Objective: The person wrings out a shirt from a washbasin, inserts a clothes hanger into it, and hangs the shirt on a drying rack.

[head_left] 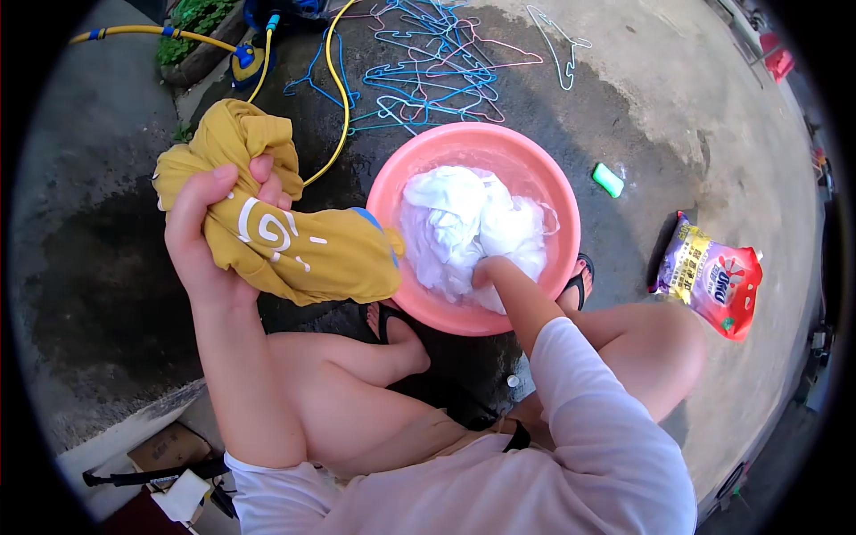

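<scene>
A bunched yellow cloth (312, 254) with a white swirl print and a blue patch is gripped in my left hand (214, 218), raised to the left of the pink basin (560, 192). Its right end hangs by the basin's left rim. My right hand (489, 275) reaches into the basin at the lower edge of the wet white cloth (446, 201). The fingers of that hand are mostly hidden among the fabric, so their grip does not show.
Several wire hangers (428, 76) lie beyond the basin. A yellow hose (343, 98) curves at the upper left. On the right are a green soap bar (608, 180) and a detergent bag (713, 275). My sandalled feet flank the basin.
</scene>
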The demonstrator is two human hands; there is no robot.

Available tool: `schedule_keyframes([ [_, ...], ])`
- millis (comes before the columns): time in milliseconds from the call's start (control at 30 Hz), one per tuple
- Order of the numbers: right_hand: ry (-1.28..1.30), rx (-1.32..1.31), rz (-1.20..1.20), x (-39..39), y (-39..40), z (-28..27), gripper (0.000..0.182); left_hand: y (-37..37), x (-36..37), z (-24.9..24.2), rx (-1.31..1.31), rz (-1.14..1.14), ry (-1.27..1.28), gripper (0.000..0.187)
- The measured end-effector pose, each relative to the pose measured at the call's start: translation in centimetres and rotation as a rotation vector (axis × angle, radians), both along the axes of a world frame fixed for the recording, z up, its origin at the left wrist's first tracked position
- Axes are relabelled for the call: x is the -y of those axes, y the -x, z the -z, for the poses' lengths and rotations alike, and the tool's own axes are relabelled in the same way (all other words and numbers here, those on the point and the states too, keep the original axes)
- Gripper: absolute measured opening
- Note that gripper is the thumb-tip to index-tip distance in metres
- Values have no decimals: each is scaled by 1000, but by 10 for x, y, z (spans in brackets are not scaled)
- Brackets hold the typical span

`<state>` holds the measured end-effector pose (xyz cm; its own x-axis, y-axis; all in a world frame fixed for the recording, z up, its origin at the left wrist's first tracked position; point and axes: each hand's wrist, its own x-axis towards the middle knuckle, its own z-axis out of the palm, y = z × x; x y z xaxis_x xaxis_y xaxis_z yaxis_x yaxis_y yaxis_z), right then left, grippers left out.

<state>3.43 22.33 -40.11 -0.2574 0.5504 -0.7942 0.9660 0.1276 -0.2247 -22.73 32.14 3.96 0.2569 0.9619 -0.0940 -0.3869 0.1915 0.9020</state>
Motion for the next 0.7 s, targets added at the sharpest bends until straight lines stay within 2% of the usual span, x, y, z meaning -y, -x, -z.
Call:
schedule_keyframes([
  [67,-41,18,-54,-17,-7,-15,30,2,2,-1,24,-2,2,32],
  [167,-126,56,-116,-62,-21,-67,29,3,3,-2,35,-8,7,31],
  [333,-227,96,-178,-164,-73,-156,29,-10,1,1,-57,-81,30,31],
  [433,-297,109,-158,-215,-109,-185,28,-26,2,0,-117,-146,20,31],
  [533,-370,143,-29,-257,-140,-186,29,-39,3,-1,-161,-172,-61,32],
  [667,-587,69,339,-291,-188,-125,35,-55,-12,10,-214,-210,-127,47],
  [700,-639,66,364,-293,-195,-114,36,-59,-18,15,-240,-219,-154,50],
])
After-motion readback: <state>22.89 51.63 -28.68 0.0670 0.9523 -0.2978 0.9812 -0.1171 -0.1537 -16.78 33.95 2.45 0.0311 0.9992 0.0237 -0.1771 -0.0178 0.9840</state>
